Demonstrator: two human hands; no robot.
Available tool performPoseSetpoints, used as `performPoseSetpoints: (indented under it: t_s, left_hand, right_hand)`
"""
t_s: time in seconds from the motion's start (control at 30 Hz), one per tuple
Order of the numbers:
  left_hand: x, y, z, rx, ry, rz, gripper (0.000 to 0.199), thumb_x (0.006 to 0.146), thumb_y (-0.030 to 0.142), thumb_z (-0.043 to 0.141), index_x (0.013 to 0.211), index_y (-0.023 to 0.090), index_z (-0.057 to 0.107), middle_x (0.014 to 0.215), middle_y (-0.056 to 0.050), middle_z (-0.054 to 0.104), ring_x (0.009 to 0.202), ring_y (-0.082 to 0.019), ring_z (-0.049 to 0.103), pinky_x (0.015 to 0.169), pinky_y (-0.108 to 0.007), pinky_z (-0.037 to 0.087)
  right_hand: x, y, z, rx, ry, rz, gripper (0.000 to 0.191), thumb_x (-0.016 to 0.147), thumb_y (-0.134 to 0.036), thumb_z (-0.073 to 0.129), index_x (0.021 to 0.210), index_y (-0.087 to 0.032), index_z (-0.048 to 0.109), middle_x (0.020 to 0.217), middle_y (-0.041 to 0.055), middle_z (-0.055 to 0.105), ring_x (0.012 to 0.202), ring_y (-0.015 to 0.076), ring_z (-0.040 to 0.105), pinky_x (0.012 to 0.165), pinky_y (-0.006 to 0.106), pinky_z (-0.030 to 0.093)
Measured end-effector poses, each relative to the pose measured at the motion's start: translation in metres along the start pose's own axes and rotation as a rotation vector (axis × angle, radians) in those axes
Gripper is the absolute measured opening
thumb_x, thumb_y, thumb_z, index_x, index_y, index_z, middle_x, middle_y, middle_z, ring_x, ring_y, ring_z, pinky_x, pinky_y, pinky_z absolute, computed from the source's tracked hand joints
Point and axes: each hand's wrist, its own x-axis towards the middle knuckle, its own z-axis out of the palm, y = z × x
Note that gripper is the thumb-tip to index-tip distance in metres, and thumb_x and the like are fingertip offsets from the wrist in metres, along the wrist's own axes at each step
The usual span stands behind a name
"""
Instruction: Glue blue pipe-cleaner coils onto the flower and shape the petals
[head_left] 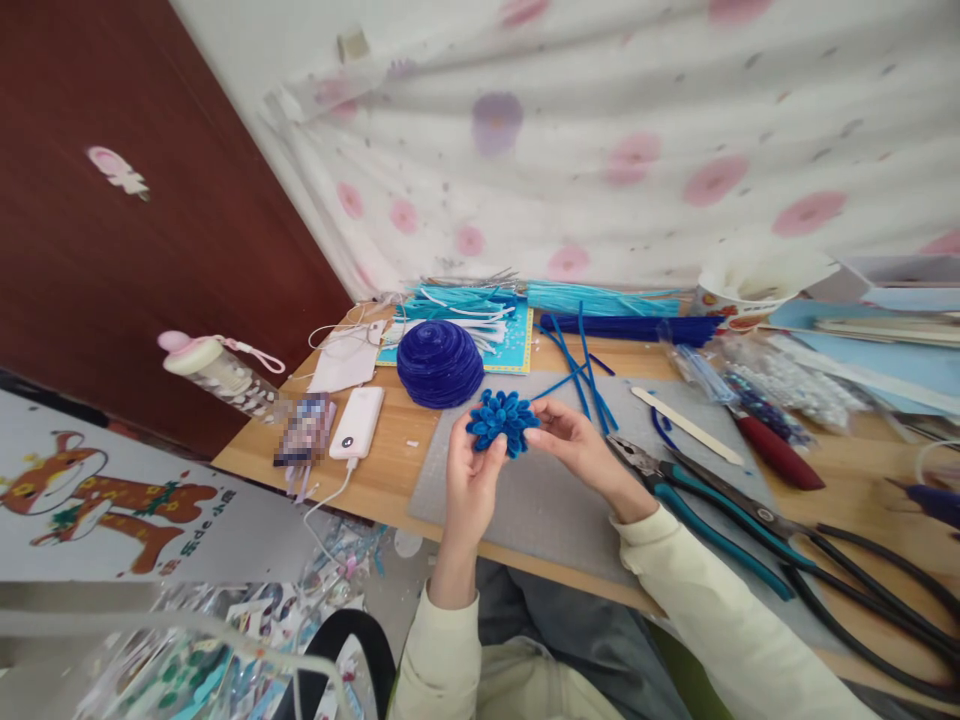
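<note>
A blue pipe-cleaner flower (502,422) with many looped petals is held up between my two hands over the grey mat (517,510). My left hand (474,468) grips its left side, thumb resting on the front petals. My right hand (570,440) pinches its right edge between thumb and fingers. Just behind stands a dark blue dome (440,364) wound from fuzzy strands. Several loose blue pipe cleaners (585,370) lie crossed beyond my right hand. The underside of the flower is hidden by my fingers.
Pliers (705,520) and large scissors (825,560) lie at the right, with a wooden stick (686,425) and a red-handled tool (780,452). Bundles of dark blue pipe cleaners (637,329) lie at the back. A white power bank (357,422) and a bottle (221,375) are left.
</note>
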Motion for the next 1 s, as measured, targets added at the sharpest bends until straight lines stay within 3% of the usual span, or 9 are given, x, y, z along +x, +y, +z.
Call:
performPoseSetpoints:
  t_s: [0.17,0.3,0.53,0.63,0.8,1.0]
  left_hand:
    - [-0.001,-0.001,-0.001,-0.071,-0.011,-0.054,0.041,0.084,0.042,0.059,0.121,0.029,0.049,0.128,-0.008,0.056,0.106,-0.020,0.061,0.079,-0.030,0.054]
    - [-0.002,0.003,0.001,0.005,-0.018,-0.049,0.039,0.085,0.041,0.057,0.121,0.027,0.048,0.120,-0.008,0.060,0.103,-0.019,0.062,0.079,-0.029,0.053]
    - [-0.002,0.009,-0.002,0.148,-0.045,-0.024,0.038,0.088,0.044,0.050,0.120,0.023,0.051,0.122,-0.010,0.058,0.105,-0.020,0.059,0.075,-0.027,0.053]
    - [-0.001,0.012,-0.004,0.197,-0.073,-0.018,0.037,0.089,0.044,0.049,0.120,0.024,0.050,0.119,-0.009,0.059,0.099,-0.018,0.060,0.074,-0.026,0.051]
    - [0.000,0.014,-0.006,0.318,-0.086,0.017,0.036,0.089,0.043,0.048,0.117,0.020,0.052,0.098,-0.006,0.065,0.075,-0.012,0.059,0.067,-0.023,0.047]
    - [0.001,0.015,-0.007,0.381,-0.097,0.050,0.034,0.090,0.042,0.046,0.114,0.019,0.053,0.091,-0.004,0.063,0.072,-0.012,0.056,0.065,-0.023,0.045]
  right_hand:
    - [0.001,0.002,-0.003,-0.084,0.037,-0.022,0.029,0.069,-0.042,0.075,0.080,-0.020,0.059,0.072,-0.0026,0.059,0.065,0.0109,0.053,0.065,0.025,0.046]
    - [0.000,0.001,-0.001,-0.089,0.046,-0.038,0.029,0.070,-0.040,0.075,0.078,-0.019,0.058,0.072,-0.0032,0.058,0.064,0.0095,0.052,0.064,0.024,0.045]
    - [0.000,-0.001,-0.001,-0.075,0.033,0.002,0.031,0.065,-0.041,0.078,0.074,-0.019,0.058,0.068,-0.0032,0.059,0.061,0.0095,0.053,0.063,0.024,0.044]
    - [0.001,-0.002,-0.002,-0.074,0.032,0.023,0.033,0.063,-0.040,0.080,0.072,-0.018,0.059,0.068,-0.0034,0.059,0.060,0.0090,0.052,0.062,0.024,0.044]
    - [0.001,-0.002,-0.004,-0.108,0.036,0.043,0.032,0.062,-0.040,0.080,0.069,-0.017,0.058,0.066,-0.0027,0.060,0.060,0.0096,0.053,0.062,0.025,0.045]
    - [0.002,0.001,-0.005,-0.126,0.050,0.033,0.032,0.062,-0.039,0.080,0.069,-0.017,0.058,0.064,-0.0028,0.060,0.058,0.0097,0.053,0.060,0.025,0.044]
